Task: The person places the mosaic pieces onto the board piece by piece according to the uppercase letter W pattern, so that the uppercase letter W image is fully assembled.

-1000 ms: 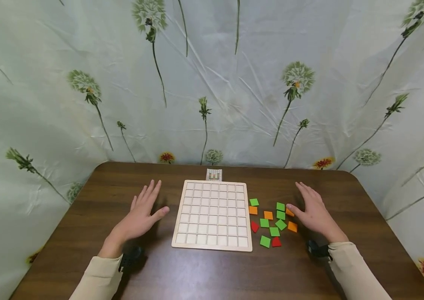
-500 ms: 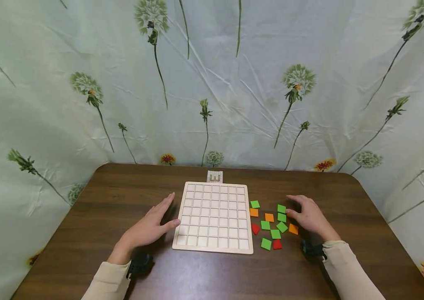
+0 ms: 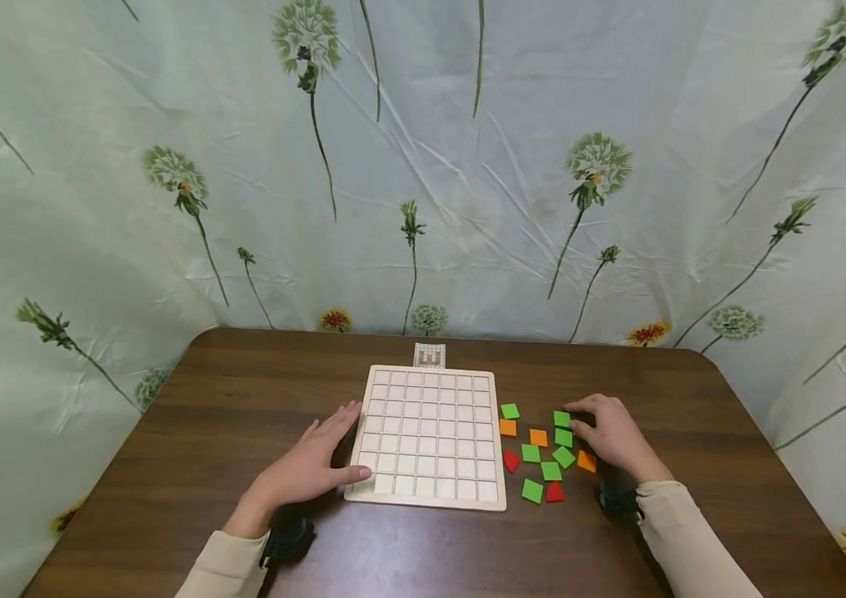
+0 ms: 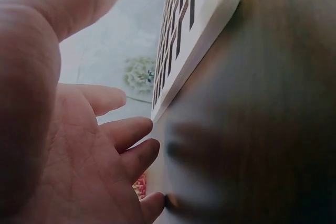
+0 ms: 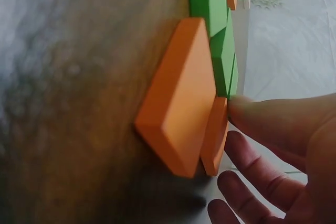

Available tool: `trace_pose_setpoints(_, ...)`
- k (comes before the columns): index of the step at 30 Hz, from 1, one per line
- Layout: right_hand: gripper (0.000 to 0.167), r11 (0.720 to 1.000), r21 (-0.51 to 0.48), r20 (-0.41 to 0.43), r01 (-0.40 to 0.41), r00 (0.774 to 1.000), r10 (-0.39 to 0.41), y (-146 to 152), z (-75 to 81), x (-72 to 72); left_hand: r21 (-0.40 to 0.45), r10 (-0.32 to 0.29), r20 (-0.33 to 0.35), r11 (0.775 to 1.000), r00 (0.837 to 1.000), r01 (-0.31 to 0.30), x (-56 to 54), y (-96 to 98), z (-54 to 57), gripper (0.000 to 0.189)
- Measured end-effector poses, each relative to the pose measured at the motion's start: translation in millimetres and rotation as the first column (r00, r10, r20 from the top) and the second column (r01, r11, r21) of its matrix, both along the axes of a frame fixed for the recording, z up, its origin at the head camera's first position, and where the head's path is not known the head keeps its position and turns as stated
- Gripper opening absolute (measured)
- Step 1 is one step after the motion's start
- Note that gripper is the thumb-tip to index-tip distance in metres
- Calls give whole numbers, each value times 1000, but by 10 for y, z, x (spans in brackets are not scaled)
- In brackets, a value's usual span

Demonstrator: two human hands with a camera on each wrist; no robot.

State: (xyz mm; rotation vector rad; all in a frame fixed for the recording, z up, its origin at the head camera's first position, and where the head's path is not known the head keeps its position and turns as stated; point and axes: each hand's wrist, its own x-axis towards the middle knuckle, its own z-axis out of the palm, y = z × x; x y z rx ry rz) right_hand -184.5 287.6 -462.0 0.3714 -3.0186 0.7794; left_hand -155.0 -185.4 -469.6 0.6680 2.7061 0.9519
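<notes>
A pale wooden grid board (image 3: 426, 436) lies on the table. In the head view my left hand (image 3: 311, 465) is at its left side, fingers extended along the edge and thumb over the front left corner. The left wrist view shows the palm, fingers spread, beside the board's rim (image 4: 212, 35). My right hand (image 3: 613, 432) is low at the right end of the loose coloured tiles, thumb and fingertips apart. The right wrist view shows them close to an orange tile (image 5: 214, 137), which the hand hides in the head view; whether they touch it I cannot tell.
Several green tiles (image 3: 551, 472), orange tiles (image 3: 538, 438) and red tiles (image 3: 554, 492) lie right of the board. Behind it sits a small patterned card (image 3: 430, 355). A flowered curtain (image 3: 483, 183) hangs beyond the brown table (image 3: 423, 552).
My left hand has moved right, to the board's left edge. My right hand has shifted left, its fingers drawn in and lowered by the tiles, which still lie in place where visible.
</notes>
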Motion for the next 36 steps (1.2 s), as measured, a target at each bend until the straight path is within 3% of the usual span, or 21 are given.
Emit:
trace_pose_setpoints(16, 26, 1000, 15, 1, -24, 1000, 24, -52, 34, -16, -36, -54, 23, 998, 998, 54, 42, 9, -36, 113)
trace_pose_setpoints(26, 26, 997, 36, -10, -75, 997, 75, -58, 41, -22, -24, -53, 30, 998, 998, 54, 49, -4, -57, 113)
trace_pose_setpoints(36, 26, 997, 41, -10, -65, 998, 65, -86, 48, -37, -12, -49, 42, 999, 998, 50, 25, -6, -93, 116)
